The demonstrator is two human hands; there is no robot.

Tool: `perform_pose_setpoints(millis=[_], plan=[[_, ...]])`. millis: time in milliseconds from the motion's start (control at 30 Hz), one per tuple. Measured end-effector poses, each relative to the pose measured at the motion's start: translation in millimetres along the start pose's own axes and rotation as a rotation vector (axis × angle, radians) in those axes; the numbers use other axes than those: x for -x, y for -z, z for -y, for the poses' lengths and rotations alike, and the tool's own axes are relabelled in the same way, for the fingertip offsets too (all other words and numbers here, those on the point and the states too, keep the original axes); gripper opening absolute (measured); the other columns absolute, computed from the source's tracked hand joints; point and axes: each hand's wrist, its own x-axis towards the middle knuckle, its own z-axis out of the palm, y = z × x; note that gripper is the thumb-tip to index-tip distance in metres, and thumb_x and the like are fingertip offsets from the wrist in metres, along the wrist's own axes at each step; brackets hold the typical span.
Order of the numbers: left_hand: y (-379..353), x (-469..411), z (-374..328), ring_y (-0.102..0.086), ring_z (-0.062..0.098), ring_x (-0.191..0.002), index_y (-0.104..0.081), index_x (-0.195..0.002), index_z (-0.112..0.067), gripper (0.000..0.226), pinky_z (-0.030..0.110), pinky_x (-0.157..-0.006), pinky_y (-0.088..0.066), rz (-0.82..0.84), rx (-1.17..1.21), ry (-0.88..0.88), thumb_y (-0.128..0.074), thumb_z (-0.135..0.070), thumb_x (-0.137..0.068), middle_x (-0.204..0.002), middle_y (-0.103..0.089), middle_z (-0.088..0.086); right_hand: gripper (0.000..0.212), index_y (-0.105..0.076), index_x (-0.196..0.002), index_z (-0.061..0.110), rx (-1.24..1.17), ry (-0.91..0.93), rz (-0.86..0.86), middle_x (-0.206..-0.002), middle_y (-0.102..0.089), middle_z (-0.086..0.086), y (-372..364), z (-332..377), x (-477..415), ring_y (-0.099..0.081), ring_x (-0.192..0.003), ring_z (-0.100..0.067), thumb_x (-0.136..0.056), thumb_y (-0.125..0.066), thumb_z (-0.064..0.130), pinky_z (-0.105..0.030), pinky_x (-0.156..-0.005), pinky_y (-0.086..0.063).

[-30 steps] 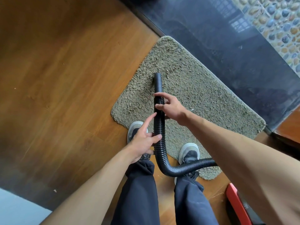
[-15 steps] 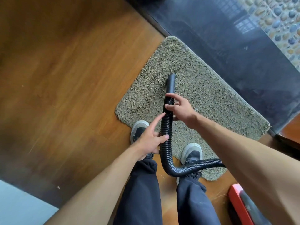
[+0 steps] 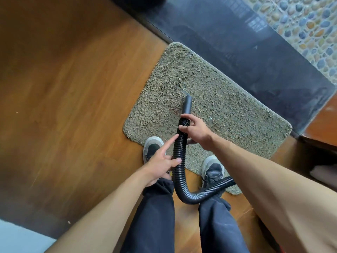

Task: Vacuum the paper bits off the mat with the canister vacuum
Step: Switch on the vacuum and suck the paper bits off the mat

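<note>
Curled around the black hose [image 3: 179, 156] just behind its nozzle [image 3: 187, 105], the right grip [image 3: 196, 131] aims the tip onto the mat [image 3: 228, 106]. Lower down, the left grip [image 3: 160, 162] pinches the hose to steady it. 1 pale paper bit [image 3: 210, 119] lies just beside the right grip.

Hose [image 3: 179, 152] tip swung right toward mat [image 3: 228, 106] centre; right hand [image 3: 197, 131] followed.

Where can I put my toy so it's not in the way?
The brown wooden floor left of the shaggy beige mat is bare; so is the mat's far corner by the dark glossy strip. Crowded: the mat's near edge, with grey shoes and the left hand and right hand holding the black ribbed hose.
</note>
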Motion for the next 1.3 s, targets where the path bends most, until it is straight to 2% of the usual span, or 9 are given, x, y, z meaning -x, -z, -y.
perform_pose_setpoints(millis=[67, 233, 400, 567, 733, 900, 1033, 1167, 1300], plan=[[-6.5, -0.9, 0.4, -0.063, 0.022, -0.089, -0.035, -0.135, -0.066, 0.074, 0.06, -0.087, -0.052, 0.012, -0.036, 0.02, -0.057, -0.007, -0.097, -0.097, -0.066, 0.009, 0.048, -0.049, -0.137, 0.024, -0.043, -0.007, -0.027, -0.109, -0.061, -0.012, 6.0, -11.2, 3.1, -0.068, -0.079, -0.02, -0.094, -0.058, 0.005, -0.032, -0.055, -0.058], [-20.0, -5.1, 7.6, -0.064, 0.023, -0.094, -0.035, -0.134, -0.066, 0.073, 0.058, -0.084, -0.055, 0.011, -0.12, 0.064, -0.056, -0.006, -0.098, -0.108, -0.068, 0.014, 0.046, -0.05, -0.135, 0.023, -0.154, -0.015, -0.058, -0.106, -0.062, -0.009, 15.6, -37.7, 7.8, -0.067, -0.078, -0.019, -0.094, -0.057, 0.004, -0.031, -0.053, -0.058], [-35.9, -11.1, 21.0, -0.06, 0.021, -0.086, -0.034, -0.136, -0.066, 0.073, 0.067, -0.089, -0.049, 0.017, -0.198, 0.093, -0.052, -0.006, -0.099, -0.089, -0.065, 0.003, 0.046, -0.05, -0.134, 0.025, -0.229, -0.007, -0.083, -0.109, -0.061, -0.013, 27.5, -67.9, 14.7, -0.068, -0.079, -0.02, -0.094, -0.058, 0.003, -0.033, -0.058, -0.06], [-56.4, -17.1, 28.9, -0.062, 0.02, -0.083, -0.032, -0.137, -0.065, 0.072, 0.059, -0.085, -0.053, 0.026, -0.261, 0.099, -0.052, -0.007, -0.099, -0.084, -0.065, -0.001, 0.044, -0.051, -0.132, 0.026, -0.293, -0.002, -0.092, -0.111, -0.06, -0.013, 44.0, -92.1, 20.8, -0.067, -0.08, -0.021, -0.095, -0.057, 0.003, -0.033, -0.059, -0.06], [-71.4, -24.9, 34.9, -0.063, 0.015, -0.073, -0.034, -0.136, -0.065, 0.073, 0.046, -0.066, -0.058, 0.025, -0.306, 0.1, -0.053, -0.006, -0.098, -0.087, -0.064, 0.002, 0.041, -0.053, -0.126, 0.031, -0.321, 0.012, -0.096, -0.113, -0.059, -0.016, 60.4, -111.1, 25.1, -0.067, -0.086, -0.024, -0.094, -0.058, 0.005, -0.037, -0.065, -0.062], [-84.0, -27.8, 36.9, -0.064, 0.015, -0.073, -0.032, -0.139, -0.063, 0.072, 0.036, -0.054, -0.054, 0.026, -0.354, 0.112, -0.054, -0.007, -0.098, -0.092, -0.065, 0.005, 0.044, -0.05, -0.132, 0.028, -0.381, 0.013, -0.103, -0.117, -0.059, -0.017, 70.0, -125.5, 31.0, -0.069, -0.094, -0.03, -0.095, -0.057, 0.005, -0.039, -0.066, -0.062], [-93.3, -26.0, 36.5, -0.063, 0.015, -0.071, -0.034, -0.137, -0.063, 0.072, 0.039, -0.055, -0.055, 0.015, -0.368, 0.109, -0.055, -0.007, -0.098, -0.086, -0.064, 0.002, 0.045, -0.049, -0.136, 0.025, -0.417, 0.016, -0.108, -0.117, -0.061, -0.017, 74.9, -131.1, 36.5, -0.069, -0.094, -0.028, -0.096, -0.056, 0.006, -0.033, -0.059, -0.06], [-98.7, -19.8, 37.9, -0.063, 0.021, -0.08, -0.034, -0.138, -0.062, 0.072, 0.041, -0.057, -0.057, -0.029, -0.364, 0.09, -0.055, -0.006, -0.098, -0.084, -0.064, 0.001, 0.046, -0.048, -0.136, 0.026, -0.405, 0.022, -0.082, -0.118, -0.061, -0.016, 73.7, -126.9, 38.4, -0.069, -0.094, -0.03, -0.095, -0.056, 0.005, -0.035, -0.063, -0.061], [-97.2, -9.0, 42.2, -0.066, 0.023, -0.085, -0.036, -0.137, -0.062, 0.07, 0.058, -0.077, -0.057, -0.1, -0.327, 0.07, -0.056, -0.007, -0.098, -0.092, -0.067, 0.004, 0.045, -0.048, -0.135, 0.026, -0.378, 0.039, -0.021, -0.121, -0.061, -0.016, 62.0, -117.6, 36.2, -0.068, -0.089, -0.026, -0.095, -0.057, 0.006, -0.034, -0.063, -0.061]])
